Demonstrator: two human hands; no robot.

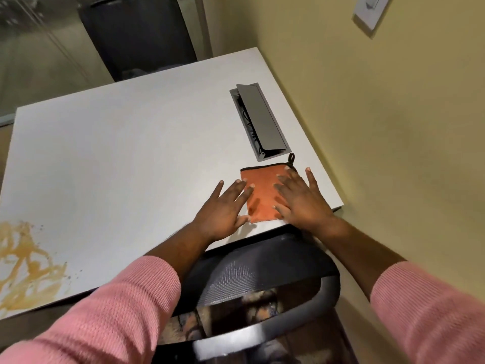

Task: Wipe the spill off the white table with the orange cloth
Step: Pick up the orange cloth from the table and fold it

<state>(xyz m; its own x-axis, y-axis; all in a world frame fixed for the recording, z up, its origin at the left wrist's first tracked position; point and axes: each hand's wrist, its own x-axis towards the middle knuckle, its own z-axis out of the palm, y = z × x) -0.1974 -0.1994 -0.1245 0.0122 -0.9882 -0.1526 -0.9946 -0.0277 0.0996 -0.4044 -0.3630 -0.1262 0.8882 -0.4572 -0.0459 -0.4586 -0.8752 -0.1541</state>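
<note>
The cloth (pixel 262 194) lay folded flat near the table's (pixel 131 153) right front corner, at about 3 o'clock on the tabletop, its long axis running from the near edge toward 12 o'clock and its black loop (pixel 290 158) at the far right corner. Your right hand (pixel 301 200) was spread flat, fingers splayed, with its palm and fingers over the cloth's right side; it gripped nothing. Your left hand (pixel 223 208) was also spread flat, fingertips touching or just overlapping the cloth's left edge, the palm on bare table. Neither hand pinched the fabric. So the cloth sat between your hands, at roughly 1 o'clock from the left and under the right, which made the right hand the nearer one to gather it. The spill (pixel 23 264), a tan smear with small specks around it, was well apart at about 8 o'clock on the table, by the left front edge, so the cloth would have to travel leftward along the near edge, past your left hand. Just beyond the cloth at 12 o'clock was the cable box (pixel 259 122), its lid raised. A chair (pixel 262 271) stood against the near edge below your hands, and the wall (pixel 393 127) ran along the right.
</note>
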